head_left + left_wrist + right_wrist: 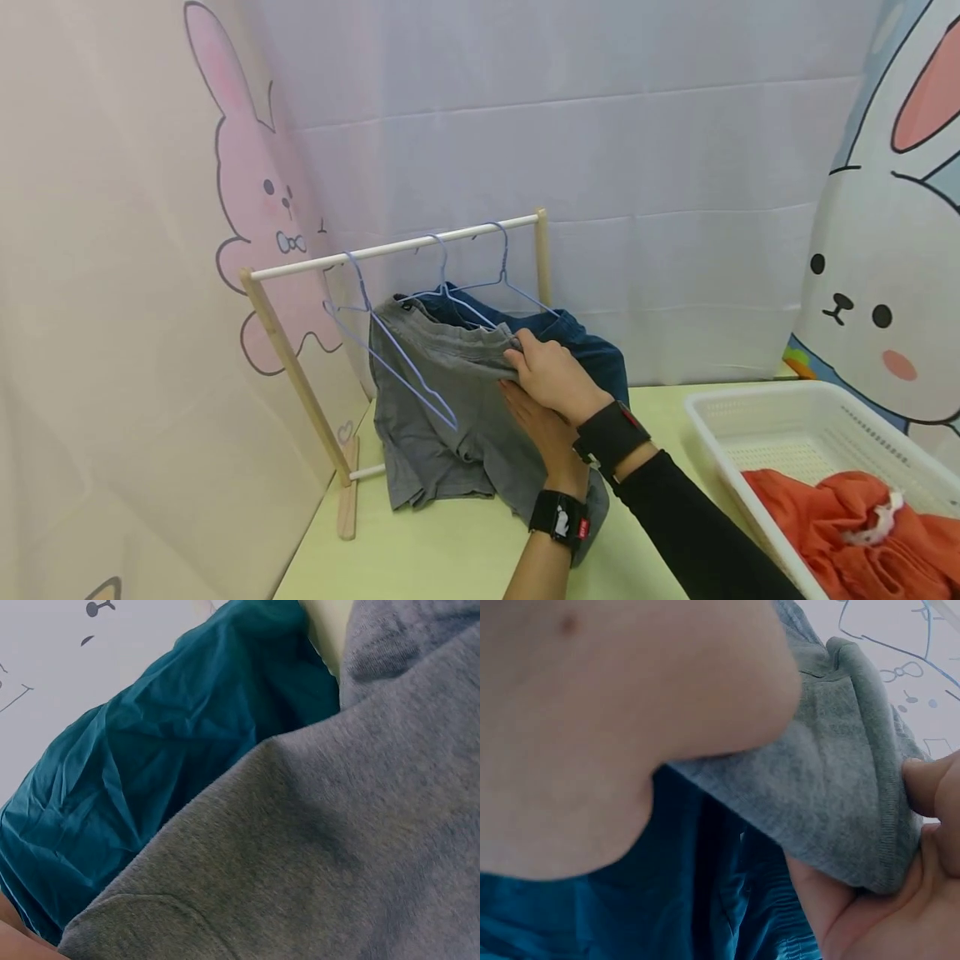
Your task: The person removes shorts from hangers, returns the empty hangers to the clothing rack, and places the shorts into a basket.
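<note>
Grey shorts (442, 400) hang at the rack, a blue wire hanger (444, 290) reaching in at their waistband. At the waistband's right end my right hand (558, 379) pinches the cloth, thumb in front. Just below it, my left hand (543, 429) lies against the front of the shorts, fingers pointing up and left. Dark blue shorts (600, 354) hang behind on another hanger (504, 279). In the left wrist view the grey cloth (337, 840) hides most of the left hand, with the blue shorts (150, 765) beyond.
The wooden rack (296, 375) carries a bare blue hanger (390, 342) in front, left of the hands. A white plastic basket (701, 417) with orange clothing (832, 525) stands at the right of the pale yellow table (420, 558). Printed curtains surround the table.
</note>
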Demonstrator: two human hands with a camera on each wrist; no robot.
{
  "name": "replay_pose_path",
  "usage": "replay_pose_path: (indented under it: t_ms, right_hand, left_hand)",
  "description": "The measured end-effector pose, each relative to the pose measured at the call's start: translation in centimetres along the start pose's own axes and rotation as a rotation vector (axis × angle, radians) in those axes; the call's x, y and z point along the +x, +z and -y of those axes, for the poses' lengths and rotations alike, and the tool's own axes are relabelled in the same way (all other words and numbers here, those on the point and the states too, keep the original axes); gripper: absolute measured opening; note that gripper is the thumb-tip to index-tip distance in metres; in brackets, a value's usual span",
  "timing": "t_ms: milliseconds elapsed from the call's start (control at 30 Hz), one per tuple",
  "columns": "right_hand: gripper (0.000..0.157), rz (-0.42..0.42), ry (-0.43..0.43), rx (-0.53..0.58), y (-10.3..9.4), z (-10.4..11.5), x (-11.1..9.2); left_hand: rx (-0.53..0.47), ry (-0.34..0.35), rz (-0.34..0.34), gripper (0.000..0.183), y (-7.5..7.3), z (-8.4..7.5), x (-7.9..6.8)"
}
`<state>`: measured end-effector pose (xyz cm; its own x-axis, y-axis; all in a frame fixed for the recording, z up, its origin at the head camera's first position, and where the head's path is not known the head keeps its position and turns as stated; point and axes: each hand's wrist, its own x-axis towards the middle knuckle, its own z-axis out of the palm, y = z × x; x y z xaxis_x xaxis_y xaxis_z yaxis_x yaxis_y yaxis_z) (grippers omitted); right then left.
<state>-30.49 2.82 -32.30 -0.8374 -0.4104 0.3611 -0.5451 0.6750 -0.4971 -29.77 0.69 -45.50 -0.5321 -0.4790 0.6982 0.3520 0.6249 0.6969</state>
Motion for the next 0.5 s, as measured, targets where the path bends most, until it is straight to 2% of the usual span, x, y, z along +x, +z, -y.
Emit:
replay_pose_path:
  t_ms: [67,233,300,500]
  right_hand:
    - [0.022,-0.007,-0.015,0.000,0.1,0.0,0.0]
    - [0.021,-0.049,-0.046,0.016,0.2,0.0,-0.3]
    - [0.020,-0.071,-0.061,0.015,0.2,0.0,-0.4]
    - [0.017,-0.124,-0.099,0.008,-0.3,0.2,-0.6]
  left_hand:
    - [-0.074,-0.036,0.002,0.087,-0.1,0.2,0.0]
    - [-0.166,-0.043,0.051,0.083,-0.8,0.4,-0.2]
    - [-0.197,-0.040,0.076,0.087,-1.1,0.5,-0.2]
    - [-0.187,-0.035,0.128,0.103,-1.9,0.6,-0.2]
